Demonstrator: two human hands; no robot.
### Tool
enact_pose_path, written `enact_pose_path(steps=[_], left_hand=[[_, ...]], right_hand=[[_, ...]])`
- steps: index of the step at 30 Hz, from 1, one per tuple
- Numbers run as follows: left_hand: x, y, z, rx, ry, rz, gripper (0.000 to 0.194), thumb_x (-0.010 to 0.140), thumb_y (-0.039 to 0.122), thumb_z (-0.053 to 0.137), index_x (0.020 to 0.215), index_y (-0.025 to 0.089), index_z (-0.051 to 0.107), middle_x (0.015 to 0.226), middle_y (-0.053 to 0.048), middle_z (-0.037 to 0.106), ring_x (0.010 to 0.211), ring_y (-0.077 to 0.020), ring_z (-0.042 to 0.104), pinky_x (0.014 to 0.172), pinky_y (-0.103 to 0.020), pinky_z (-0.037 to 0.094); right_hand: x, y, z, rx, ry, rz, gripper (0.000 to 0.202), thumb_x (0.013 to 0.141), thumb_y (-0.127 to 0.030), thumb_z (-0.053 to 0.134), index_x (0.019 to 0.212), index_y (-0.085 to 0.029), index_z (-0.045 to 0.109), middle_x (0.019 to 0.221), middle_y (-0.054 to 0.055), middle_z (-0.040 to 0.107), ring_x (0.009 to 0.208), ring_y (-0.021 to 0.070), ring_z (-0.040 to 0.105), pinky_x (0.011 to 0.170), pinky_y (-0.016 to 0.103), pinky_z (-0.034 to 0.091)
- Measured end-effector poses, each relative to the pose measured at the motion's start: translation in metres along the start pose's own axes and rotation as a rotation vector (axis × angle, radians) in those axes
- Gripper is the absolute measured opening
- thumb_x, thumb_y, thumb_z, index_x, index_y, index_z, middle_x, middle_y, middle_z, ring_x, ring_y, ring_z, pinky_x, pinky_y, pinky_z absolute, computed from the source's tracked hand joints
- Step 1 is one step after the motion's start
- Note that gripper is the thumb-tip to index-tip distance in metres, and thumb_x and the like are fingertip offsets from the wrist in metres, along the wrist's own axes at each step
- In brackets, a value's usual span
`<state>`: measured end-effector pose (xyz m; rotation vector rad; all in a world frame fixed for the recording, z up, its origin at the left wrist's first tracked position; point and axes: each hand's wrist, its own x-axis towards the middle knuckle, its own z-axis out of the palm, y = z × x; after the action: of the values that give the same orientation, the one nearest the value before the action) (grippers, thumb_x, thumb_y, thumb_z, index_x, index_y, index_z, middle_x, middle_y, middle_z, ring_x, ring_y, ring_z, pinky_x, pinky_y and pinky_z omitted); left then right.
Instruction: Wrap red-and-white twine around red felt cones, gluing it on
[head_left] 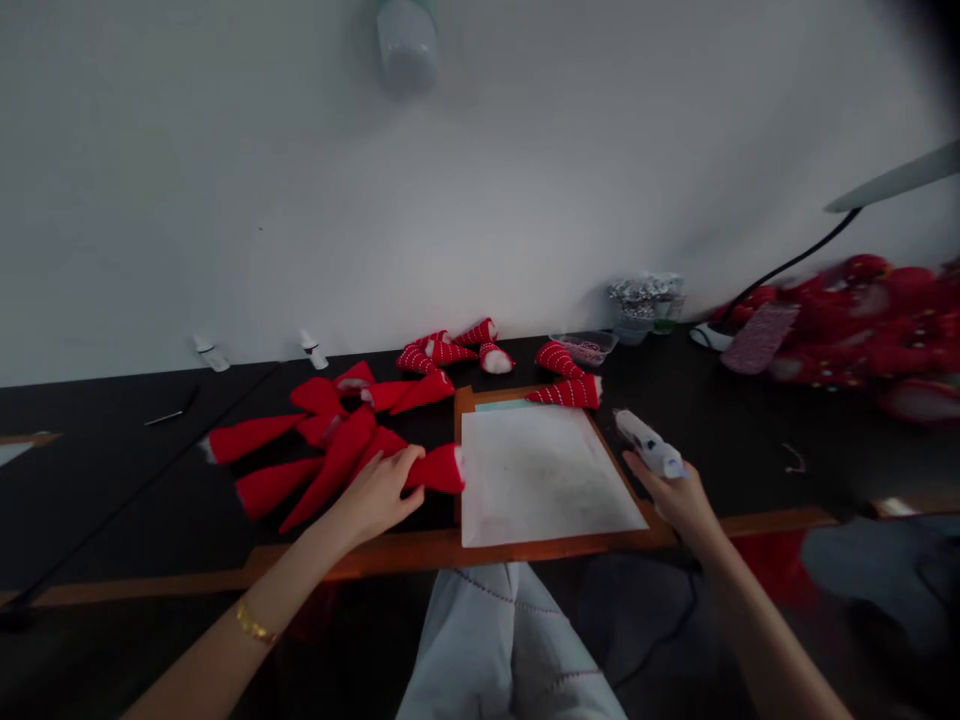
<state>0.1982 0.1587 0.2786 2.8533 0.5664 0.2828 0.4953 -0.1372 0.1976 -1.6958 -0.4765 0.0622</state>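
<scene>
My left hand (381, 490) is closed round a plain red stuffed fabric cone (439, 470), whose wide end shows white filling and reaches the left edge of the paper. Under and beside that hand lies a pile of similar red cones (330, 450). In my right hand (679, 500) is a white glue gun (649, 443), its nozzle pointing up and to the left, just right of the board. A white sheet of paper (544, 475) covers most of the brown board in front of me.
Striped red cones (566, 392) lie at the board's far edge, with several more (450, 350) behind. Two small white bottles (313, 350) stand near the wall. A clear tray (589, 347) and silvery material (645, 295) are at the back. Red stuffed items (877, 320) are heaped right, by a lamp (892, 185).
</scene>
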Motion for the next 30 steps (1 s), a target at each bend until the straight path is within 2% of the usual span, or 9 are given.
enact_pose_path(steps=[3, 6, 9, 12, 17, 19, 24, 28, 30], left_hand=[[0.025, 0.034, -0.011, -0.132, 0.009, 0.037, 0.039, 0.085, 0.035, 0.058, 0.123, 0.024, 0.055, 0.124, -0.011, 0.06, 0.104, -0.0308, 0.064, 0.091, -0.042, 0.049], [0.056, 0.058, -0.016, -0.237, -0.053, 0.191, 0.035, 0.076, 0.032, 0.069, 0.111, 0.026, 0.065, 0.118, -0.007, 0.059, 0.101, -0.0275, 0.064, 0.091, -0.038, 0.049], [0.084, 0.072, -0.008, -0.485, -0.115, 0.229, 0.033, 0.074, 0.028, 0.07, 0.107, 0.024, 0.064, 0.099, -0.006, 0.064, 0.081, -0.0224, 0.066, 0.069, -0.032, 0.054], [0.103, 0.084, 0.009, -0.708, -0.202, 0.195, 0.028, 0.077, 0.032, 0.068, 0.102, 0.021, 0.063, 0.086, -0.005, 0.066, 0.065, -0.0189, 0.064, 0.049, -0.025, 0.049], [0.121, 0.1, 0.048, -0.78, -0.06, 0.224, 0.056, 0.066, 0.038, 0.083, 0.115, 0.022, 0.061, 0.12, -0.012, 0.065, 0.107, -0.0273, 0.064, 0.08, -0.035, 0.055], [0.126, 0.104, 0.062, -0.892, -0.024, 0.195, 0.053, 0.072, 0.039, 0.079, 0.116, 0.02, 0.056, 0.113, -0.012, 0.068, 0.105, -0.0257, 0.065, 0.088, -0.038, 0.052], [0.13, 0.107, 0.085, -1.114, 0.078, 0.137, 0.036, 0.081, 0.039, 0.072, 0.105, 0.019, 0.055, 0.105, -0.009, 0.071, 0.098, -0.0231, 0.066, 0.089, -0.036, 0.05], [0.122, 0.109, 0.091, -1.093, 0.059, 0.16, 0.035, 0.093, 0.04, 0.054, 0.12, 0.019, 0.056, 0.111, -0.007, 0.067, 0.1, -0.0215, 0.063, 0.088, -0.033, 0.047], [0.118, 0.109, 0.092, -1.076, 0.048, 0.154, 0.036, 0.093, 0.038, 0.054, 0.123, 0.019, 0.055, 0.111, -0.007, 0.066, 0.099, -0.0211, 0.062, 0.086, -0.032, 0.047]], right_hand=[[-0.023, -0.013, 0.016, 0.195, 0.004, 0.087, 0.037, 0.059, -0.048, 0.077, 0.078, -0.016, 0.069, 0.073, 0.008, 0.068, 0.068, 0.0221, 0.059, 0.058, 0.031, 0.044], [-0.047, -0.022, 0.036, 0.292, -0.026, 0.159, 0.037, 0.062, -0.051, 0.076, 0.073, -0.017, 0.068, 0.07, 0.006, 0.067, 0.066, 0.0209, 0.059, 0.058, 0.031, 0.044], [-0.063, -0.027, 0.054, 0.352, -0.058, 0.139, 0.035, 0.067, -0.051, 0.074, 0.07, -0.018, 0.068, 0.071, 0.006, 0.068, 0.07, 0.0213, 0.061, 0.063, 0.031, 0.046], [-0.067, -0.03, 0.068, 0.422, -0.069, 0.151, 0.034, 0.07, -0.052, 0.074, 0.072, -0.018, 0.068, 0.073, 0.005, 0.068, 0.07, 0.0207, 0.061, 0.062, 0.029, 0.045], [-0.061, -0.026, 0.089, 0.623, -0.031, 0.194, 0.038, 0.067, -0.048, 0.079, 0.087, -0.018, 0.067, 0.079, 0.004, 0.068, 0.076, 0.02, 0.062, 0.076, 0.032, 0.049], [-0.059, -0.022, 0.093, 0.633, -0.045, 0.211, 0.04, 0.068, -0.05, 0.078, 0.087, -0.017, 0.066, 0.078, 0.004, 0.067, 0.074, 0.0195, 0.061, 0.075, 0.032, 0.049], [-0.066, -0.025, 0.088, 0.475, -0.044, 0.195, 0.043, 0.071, -0.057, 0.072, 0.081, -0.016, 0.065, 0.079, 0.006, 0.066, 0.073, 0.0202, 0.062, 0.069, 0.03, 0.05], [-0.074, -0.033, 0.081, 0.295, -0.13, 0.035, 0.037, 0.077, -0.054, 0.067, 0.077, -0.017, 0.065, 0.072, 0.005, 0.063, 0.066, 0.0185, 0.058, 0.063, 0.029, 0.049], [-0.075, -0.034, 0.081, 0.24, -0.172, -0.066, 0.032, 0.079, -0.049, 0.066, 0.072, -0.018, 0.063, 0.067, 0.003, 0.059, 0.061, 0.0165, 0.054, 0.059, 0.027, 0.046]])
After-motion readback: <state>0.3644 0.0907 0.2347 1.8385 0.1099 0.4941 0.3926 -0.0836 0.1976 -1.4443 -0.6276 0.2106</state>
